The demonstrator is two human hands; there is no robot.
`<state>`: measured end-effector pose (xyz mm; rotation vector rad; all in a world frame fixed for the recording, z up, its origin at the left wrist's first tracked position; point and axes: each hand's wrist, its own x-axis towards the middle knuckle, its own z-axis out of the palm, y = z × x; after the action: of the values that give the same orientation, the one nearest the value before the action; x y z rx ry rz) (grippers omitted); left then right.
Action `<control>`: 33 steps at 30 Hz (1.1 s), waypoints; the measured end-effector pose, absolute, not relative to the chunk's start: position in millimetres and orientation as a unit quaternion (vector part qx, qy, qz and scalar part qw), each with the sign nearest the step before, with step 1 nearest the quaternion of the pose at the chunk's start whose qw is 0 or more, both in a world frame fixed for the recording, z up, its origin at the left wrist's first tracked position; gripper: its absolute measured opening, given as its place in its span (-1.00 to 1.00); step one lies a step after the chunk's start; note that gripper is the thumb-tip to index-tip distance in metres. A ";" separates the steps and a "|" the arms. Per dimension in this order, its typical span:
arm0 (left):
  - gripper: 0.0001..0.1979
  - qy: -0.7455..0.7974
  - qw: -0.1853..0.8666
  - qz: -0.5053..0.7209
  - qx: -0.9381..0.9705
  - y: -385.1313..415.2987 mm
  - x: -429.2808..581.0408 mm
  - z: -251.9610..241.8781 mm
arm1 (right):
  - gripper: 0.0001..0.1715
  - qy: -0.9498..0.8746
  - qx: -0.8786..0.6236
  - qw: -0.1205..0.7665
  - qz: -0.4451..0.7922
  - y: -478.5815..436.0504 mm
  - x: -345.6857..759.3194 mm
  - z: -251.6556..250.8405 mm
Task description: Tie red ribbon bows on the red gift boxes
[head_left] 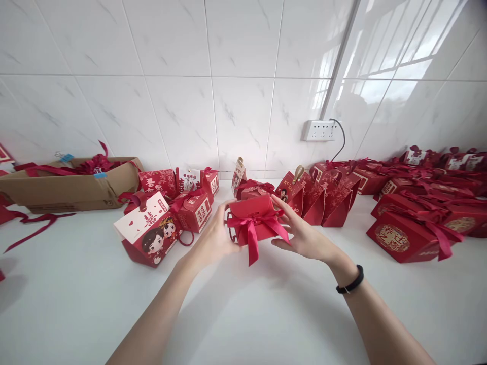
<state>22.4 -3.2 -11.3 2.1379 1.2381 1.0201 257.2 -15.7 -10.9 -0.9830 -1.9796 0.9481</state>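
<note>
A small red gift box [254, 209] with a bright pink-red ribbon bow [252, 225] on its front is held over the white table, near the middle of the view. My left hand [218, 230] grips the box's left side, its fingers curled round the edge. On the right side, my right hand [299, 230] presses its fingertips to the box, the thumb low and the fingers at the upper corner. The underside and back of the box are hidden. A black band [350, 280] circles my right wrist.
Left of my hands stand a red-and-white cartoon gift box [152, 230] and a red box [193, 212]. A cardboard carton [72, 187] of ribbons lies far left. Behind and right are peaked red boxes [335, 197] and many ribboned boxes [403, 238]. A power strip [321, 131] hangs on the tiled wall.
</note>
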 end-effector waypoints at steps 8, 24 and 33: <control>-0.13 0.489 0.187 0.436 0.732 6.4 19.5 -23.4 | -0.62 -0.671 -0.434 0.405 0.443 -18.0 257.7 -1.9; -0.12 0.515 0.162 0.478 0.693 6.9 28.7 -25.3 | -0.66 -0.724 -0.473 0.345 0.363 -14.5 245.3 -6.8; -0.10 0.415 0.156 0.410 0.797 3.4 22.0 -27.6 | 0.09 -0.743 -0.481 0.381 0.267 -6.8 261.0 -15.9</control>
<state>22.0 3.4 -27.6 2.2809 1.1897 1.1750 261.0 -6.8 -15.9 -1.2281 -1.8961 0.6827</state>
